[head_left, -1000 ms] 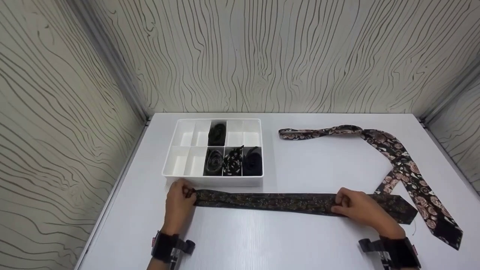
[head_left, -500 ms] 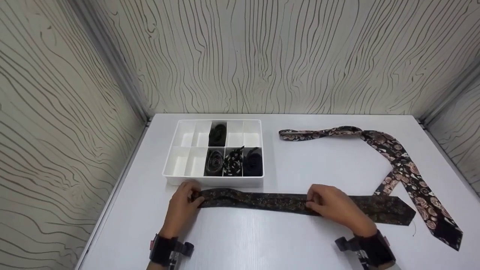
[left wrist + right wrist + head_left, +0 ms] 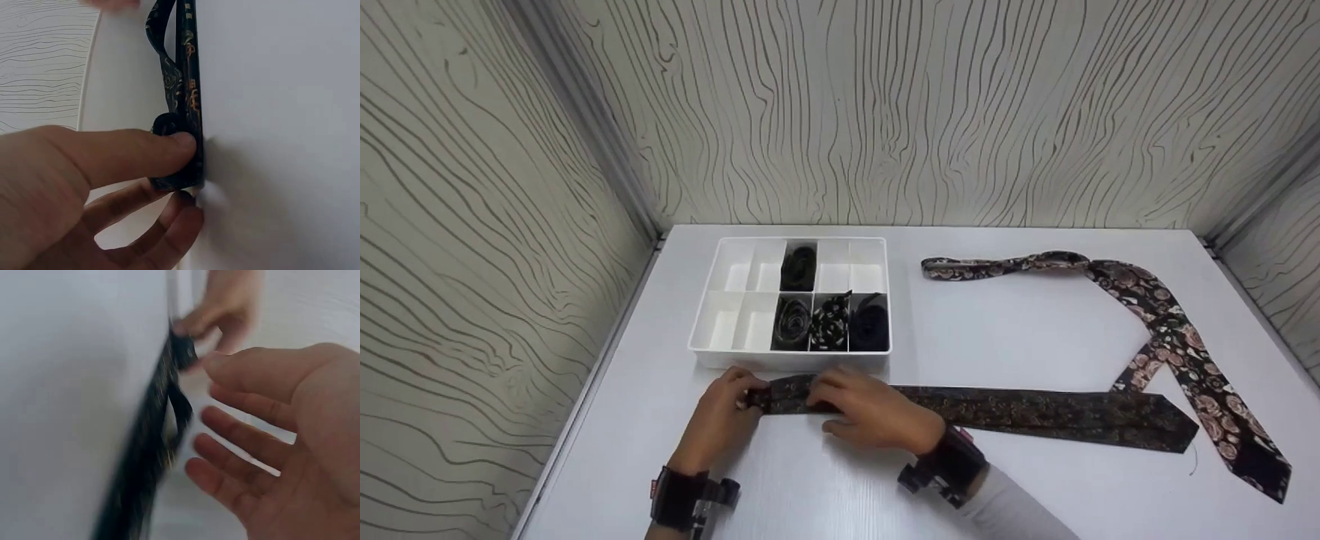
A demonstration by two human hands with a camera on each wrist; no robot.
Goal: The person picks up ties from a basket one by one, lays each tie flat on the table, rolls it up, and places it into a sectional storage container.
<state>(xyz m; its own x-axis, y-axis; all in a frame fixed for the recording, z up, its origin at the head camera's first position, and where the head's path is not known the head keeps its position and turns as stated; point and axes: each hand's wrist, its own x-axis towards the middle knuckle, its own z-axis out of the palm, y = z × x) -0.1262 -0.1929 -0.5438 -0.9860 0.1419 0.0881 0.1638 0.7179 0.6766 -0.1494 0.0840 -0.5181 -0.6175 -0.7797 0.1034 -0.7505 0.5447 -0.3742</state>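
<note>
A dark patterned necktie [image 3: 1020, 414] lies lengthwise along the front of the table, its pointed wide end to the right. My left hand [image 3: 721, 416] pinches the small rolled end of this tie between thumb and fingers. In the left wrist view the thumb presses on the roll [image 3: 169, 125], and a loose strip of the tie bows up beyond it. My right hand [image 3: 866, 411] is over the tie just right of the left hand. Its fingers [image 3: 242, 430] are spread and nearly straight in the right wrist view, with nothing between them.
Behind the hands stands a white divided box [image 3: 791, 360], with several rolled ties such as a black-and-white one [image 3: 830, 324] in its compartments. A floral necktie [image 3: 1189, 337] lies looped on the right, one strip reaching the dark tie. Patterned panels [image 3: 885, 112] wall the table.
My right hand has slid left along the tie from near its wide end to close beside the left hand. The left hand has shifted slightly right, still holding the rolled end.
</note>
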